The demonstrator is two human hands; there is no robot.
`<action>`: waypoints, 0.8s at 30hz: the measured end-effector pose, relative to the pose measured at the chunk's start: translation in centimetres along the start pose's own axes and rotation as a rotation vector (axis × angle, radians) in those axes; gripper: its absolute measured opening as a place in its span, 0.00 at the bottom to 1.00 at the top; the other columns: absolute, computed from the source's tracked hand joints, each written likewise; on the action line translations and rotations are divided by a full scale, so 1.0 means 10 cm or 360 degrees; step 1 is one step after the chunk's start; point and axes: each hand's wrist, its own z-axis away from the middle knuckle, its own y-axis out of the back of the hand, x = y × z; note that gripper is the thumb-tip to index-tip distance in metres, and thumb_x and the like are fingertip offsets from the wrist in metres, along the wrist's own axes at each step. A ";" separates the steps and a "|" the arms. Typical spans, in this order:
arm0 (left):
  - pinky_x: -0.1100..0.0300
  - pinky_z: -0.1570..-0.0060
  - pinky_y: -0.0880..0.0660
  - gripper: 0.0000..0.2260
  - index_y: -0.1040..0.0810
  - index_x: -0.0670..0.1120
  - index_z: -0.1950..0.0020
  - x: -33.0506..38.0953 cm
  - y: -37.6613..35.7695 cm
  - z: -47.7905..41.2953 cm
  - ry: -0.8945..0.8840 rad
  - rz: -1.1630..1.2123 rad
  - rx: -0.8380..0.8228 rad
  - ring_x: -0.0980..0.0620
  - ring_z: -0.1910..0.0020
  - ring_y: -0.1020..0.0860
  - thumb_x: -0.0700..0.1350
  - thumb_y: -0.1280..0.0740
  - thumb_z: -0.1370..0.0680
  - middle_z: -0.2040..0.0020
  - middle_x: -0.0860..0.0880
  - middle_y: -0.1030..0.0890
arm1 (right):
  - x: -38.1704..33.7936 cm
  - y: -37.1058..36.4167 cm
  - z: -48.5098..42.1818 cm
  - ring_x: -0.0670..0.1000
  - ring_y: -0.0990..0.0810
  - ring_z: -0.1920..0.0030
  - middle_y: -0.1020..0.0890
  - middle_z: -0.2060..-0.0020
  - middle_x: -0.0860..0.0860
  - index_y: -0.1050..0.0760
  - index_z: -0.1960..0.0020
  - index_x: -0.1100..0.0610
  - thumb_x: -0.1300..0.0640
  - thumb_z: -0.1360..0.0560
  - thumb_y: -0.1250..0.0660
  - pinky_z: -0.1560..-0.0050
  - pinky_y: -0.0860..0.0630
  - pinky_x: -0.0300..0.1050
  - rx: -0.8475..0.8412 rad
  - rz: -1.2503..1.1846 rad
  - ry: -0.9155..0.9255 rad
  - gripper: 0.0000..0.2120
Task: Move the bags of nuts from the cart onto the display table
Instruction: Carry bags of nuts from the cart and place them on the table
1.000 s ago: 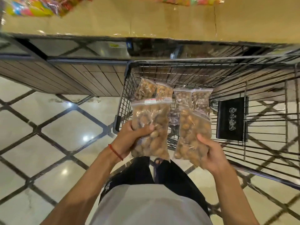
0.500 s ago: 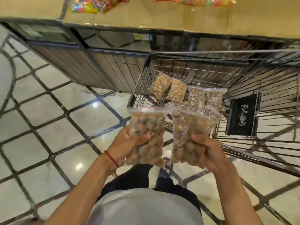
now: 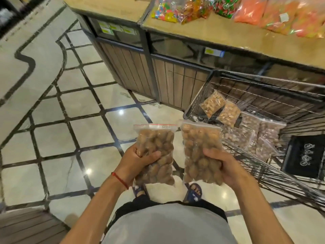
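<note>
Change since earlier frame: both zip bags had come clear of the cart and hung over the tiled floor in front of the body; the cart sat further to the right of the view and the display table showed more of its top.
Left hand (image 3: 139, 160): closed around the lower middle of the left bag of nuts (image 3: 155, 152), thumb across the front, bag upright with its red zip strip on top.
Right hand (image 3: 226, 164): clamped on the right edge of the right bag of nuts (image 3: 200, 152), thumb on the front face, bag also upright.
Reason for grip: held low and upright, probably so the loose nuts settled at the bottom and the seals stayed up.
Cart (image 3: 198, 101): wire basket to the right, parked just beside the table's base; several smaller bags of nuts (image 3: 228, 114) lay on its floor, and a black panel (image 3: 305, 155) stood at the near end.
Display table (image 3: 219, 35): tan top ahead, bare along the near edge, candy bags (image 3: 193, 7) at the far side.
Task stage: two bags in transit, not yet set down; more left in the cart.
</note>
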 end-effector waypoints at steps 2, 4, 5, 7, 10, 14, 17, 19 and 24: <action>0.51 0.46 0.16 0.35 0.21 0.49 0.34 -0.03 0.33 0.01 -0.0029 0.0001 0.0015 0.46 0.45 0.14 0.63 0.22 0.37 0.45 0.49 0.13 | 0.11 -0.25 -0.20 0.61 0.12 0.52 0.14 0.50 0.63 0.20 0.38 0.65 0.54 0.52 0.08 0.51 0.14 0.59 0.0128 0.0025 0.0006 0.45; 0.56 0.51 0.16 0.33 0.20 0.47 0.36 -0.04 0.70 0.00 -0.0010 0.0025 0.0041 0.46 0.47 0.14 0.61 0.22 0.36 0.47 0.49 0.13 | 0.22 -0.50 -0.43 0.63 0.14 0.50 0.15 0.47 0.64 0.24 0.31 0.66 0.55 0.51 0.08 0.45 0.15 0.63 0.0179 0.0045 -0.0014 0.53; 0.55 0.51 0.16 0.32 0.19 0.46 0.37 -0.05 0.90 -0.01 0.0010 0.0045 0.0050 0.45 0.47 0.14 0.59 0.21 0.37 0.48 0.48 0.12 | 0.28 -0.63 -0.55 0.63 0.15 0.48 0.15 0.45 0.64 0.27 0.28 0.66 0.55 0.49 0.08 0.45 0.16 0.63 0.0181 0.0037 -0.0026 0.54; 0.55 0.53 0.17 0.33 0.18 0.43 0.39 -0.07 1.30 -0.03 0.0049 0.0083 0.0028 0.44 0.48 0.13 0.58 0.19 0.39 0.48 0.45 0.12 | 0.38 -0.90 -0.77 0.64 0.14 0.47 0.16 0.43 0.64 0.30 0.24 0.65 0.56 0.45 0.09 0.46 0.16 0.63 0.0155 0.0015 -0.0015 0.55; 0.57 0.55 0.17 0.33 0.17 0.43 0.40 -0.03 1.85 -0.06 0.0041 0.0100 0.0034 0.45 0.50 0.13 0.57 0.19 0.40 0.49 0.45 0.12 | 0.49 -1.28 -1.05 0.62 0.12 0.47 0.14 0.42 0.63 0.22 0.30 0.62 0.56 0.48 0.09 0.49 0.15 0.61 0.0171 0.0057 0.0010 0.49; 0.50 0.47 0.18 0.34 0.19 0.47 0.40 0.05 2.45 -0.20 0.0007 0.0092 0.0102 0.46 0.48 0.13 0.60 0.18 0.41 0.47 0.47 0.12 | 0.57 -1.72 -1.45 0.60 0.11 0.47 0.13 0.44 0.62 0.20 0.33 0.61 0.54 0.49 0.09 0.51 0.14 0.57 0.0244 0.0095 0.0017 0.47; 0.54 0.51 0.17 0.37 0.20 0.47 0.40 0.20 2.73 -0.35 -0.0014 0.0129 0.0099 0.47 0.49 0.13 0.62 0.17 0.44 0.47 0.48 0.12 | 0.53 -1.96 -1.75 0.61 0.12 0.45 0.13 0.41 0.62 0.21 0.31 0.61 0.53 0.49 0.09 0.50 0.15 0.57 0.0274 0.0143 0.0000 0.48; 0.59 0.54 0.17 0.34 0.20 0.48 0.40 0.32 2.87 -0.47 -0.0022 0.0181 0.0089 0.48 0.49 0.13 0.58 0.19 0.43 0.49 0.49 0.12 | 0.46 -2.08 -1.95 0.61 0.13 0.43 0.14 0.40 0.62 0.22 0.30 0.60 0.52 0.48 0.09 0.47 0.16 0.58 0.0298 0.0148 -0.0007 0.49; 0.58 0.55 0.17 0.32 0.20 0.44 0.40 0.60 3.15 -0.90 0.0025 0.0367 0.0115 0.46 0.51 0.14 0.53 0.19 0.41 0.49 0.45 0.13 | 0.09 -2.30 -2.59 0.58 0.11 0.48 0.12 0.46 0.60 0.22 0.31 0.63 0.59 0.29 0.24 0.52 0.14 0.53 0.0295 0.0052 0.0031 0.27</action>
